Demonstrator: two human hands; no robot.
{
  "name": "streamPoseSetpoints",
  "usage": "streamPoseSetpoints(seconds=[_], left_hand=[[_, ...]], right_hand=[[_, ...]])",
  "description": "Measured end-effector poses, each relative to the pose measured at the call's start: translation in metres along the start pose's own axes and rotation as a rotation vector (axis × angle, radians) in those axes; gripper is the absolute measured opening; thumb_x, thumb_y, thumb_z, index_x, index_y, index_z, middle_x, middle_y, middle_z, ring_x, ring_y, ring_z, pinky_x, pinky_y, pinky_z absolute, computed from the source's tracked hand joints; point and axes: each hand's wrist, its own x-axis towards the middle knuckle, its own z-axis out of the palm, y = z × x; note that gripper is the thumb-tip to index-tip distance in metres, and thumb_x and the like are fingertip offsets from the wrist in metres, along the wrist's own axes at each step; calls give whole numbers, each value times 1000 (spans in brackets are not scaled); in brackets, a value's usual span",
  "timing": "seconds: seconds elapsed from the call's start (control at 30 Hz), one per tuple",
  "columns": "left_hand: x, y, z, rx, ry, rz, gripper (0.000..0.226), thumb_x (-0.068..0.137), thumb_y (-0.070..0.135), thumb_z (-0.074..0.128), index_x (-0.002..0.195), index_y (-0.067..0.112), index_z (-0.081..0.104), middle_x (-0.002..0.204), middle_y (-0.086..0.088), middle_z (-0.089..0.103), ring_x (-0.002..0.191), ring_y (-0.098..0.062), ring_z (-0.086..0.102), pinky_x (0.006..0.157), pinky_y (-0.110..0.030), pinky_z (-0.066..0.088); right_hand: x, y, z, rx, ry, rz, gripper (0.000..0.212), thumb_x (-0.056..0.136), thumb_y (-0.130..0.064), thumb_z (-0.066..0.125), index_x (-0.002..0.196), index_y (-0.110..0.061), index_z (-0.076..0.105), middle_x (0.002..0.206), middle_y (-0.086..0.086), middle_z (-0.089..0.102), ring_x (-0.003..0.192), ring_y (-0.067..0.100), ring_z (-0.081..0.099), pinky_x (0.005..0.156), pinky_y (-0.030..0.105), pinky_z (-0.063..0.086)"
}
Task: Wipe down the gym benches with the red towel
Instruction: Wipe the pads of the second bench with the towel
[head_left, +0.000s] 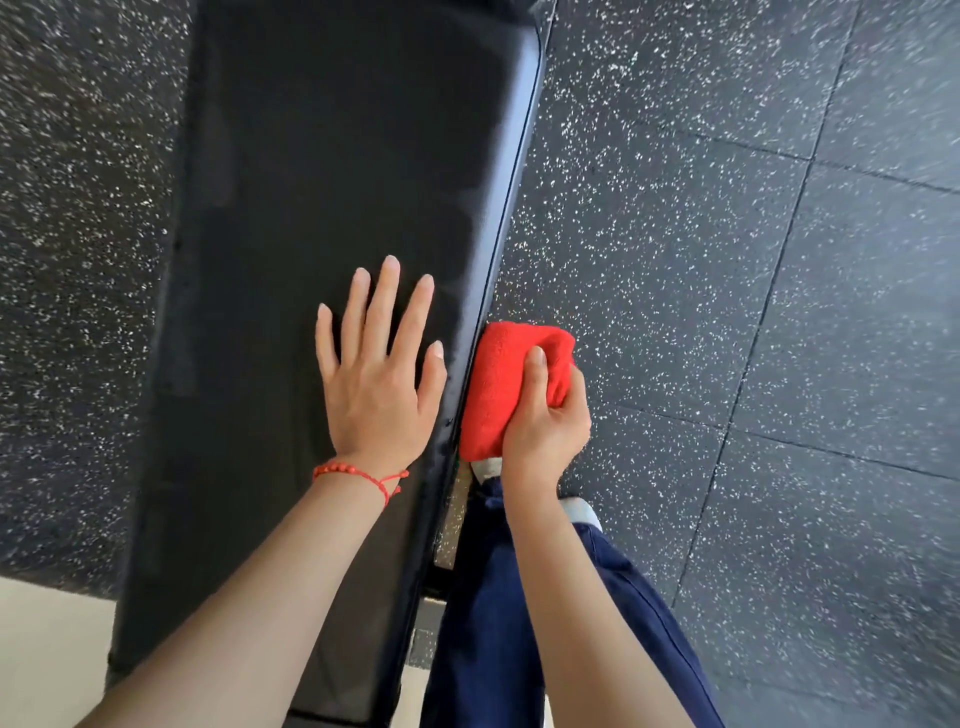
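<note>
A long black padded gym bench (322, 171) runs from the bottom centre up to the top of the view. My left hand (376, 364) lies flat on its top, fingers straight and spread, near the right edge; a red bead bracelet circles the wrist. My right hand (545, 415) grips a folded red towel (501, 384) and holds it against the bench's right side edge, just below the top surface. My thumb lies across the towel; my other fingers are hidden behind it.
Black rubber floor tiles (727, 260) with white speckles surround the bench on both sides. My leg in dark blue trousers (498, 597) stands close to the bench's right side. A pale floor strip (47, 654) shows at the bottom left.
</note>
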Motion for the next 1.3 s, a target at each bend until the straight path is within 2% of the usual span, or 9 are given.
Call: streamPoseSetpoints(seconds=[0.2,0.4,0.57,0.7,0.77,0.87,1.03,1.13,1.3], left_hand=[[-1,-1,2,-10,5,0,47,95,30,38,141,20,37,150,-8,31,139,-27,23,111,-50,12],[1,1,-1,-13,-12,-18,46,94,29,38,140,19,39,149,-9,32,138,-27,24,111,-50,13],[9,5,-9,-45,-24,-42,45,90,25,43,134,17,47,144,-12,40,134,-30,31,109,-50,15],[32,18,-12,-69,-2,-41,44,89,23,45,133,15,48,143,-15,40,134,-31,31,110,-52,13],[53,25,-12,-77,8,-27,45,89,23,45,134,16,47,145,-15,38,135,-32,30,109,-53,13],[92,35,-10,-69,6,-21,48,89,23,45,137,17,45,147,-14,34,137,-33,27,109,-56,13],[136,40,-5,-22,-57,-38,50,91,26,40,140,18,40,150,-12,29,139,-32,22,109,-57,12],[138,39,-1,-2,-73,-36,50,92,26,38,142,18,37,151,-12,27,139,-32,21,110,-58,12],[136,37,4,37,-49,-33,50,92,27,39,142,20,36,151,-11,28,139,-30,21,110,-56,13]], right_hand=[[38,-27,22,-6,43,-48,27,81,-48,57,63,-32,46,53,-24,50,54,-7,44,58,10,36],[36,-26,19,-37,27,-50,26,78,-55,53,72,-30,53,60,-20,52,60,-6,46,63,15,38],[15,-10,6,-34,-6,16,22,79,-50,58,89,-31,62,86,-17,66,84,-3,59,83,18,43],[16,-9,7,-62,-12,36,30,76,-53,56,86,-25,62,80,-9,66,77,7,59,78,27,46],[26,-15,12,-48,-9,30,32,76,-53,56,89,-24,63,80,-10,66,77,5,58,79,22,45],[50,-31,23,-26,-6,20,34,78,-50,59,94,-21,65,76,-22,59,76,-11,53,76,6,38],[94,-75,44,-5,-33,-44,24,82,-48,57,75,-25,55,70,-10,57,66,5,50,66,22,40],[116,-97,53,-18,-38,-62,32,82,-50,56,84,-18,61,82,4,65,78,17,58,76,32,46],[114,-100,52,-58,-92,-25,32,82,-51,53,79,-20,55,79,3,62,77,20,57,79,42,47]])
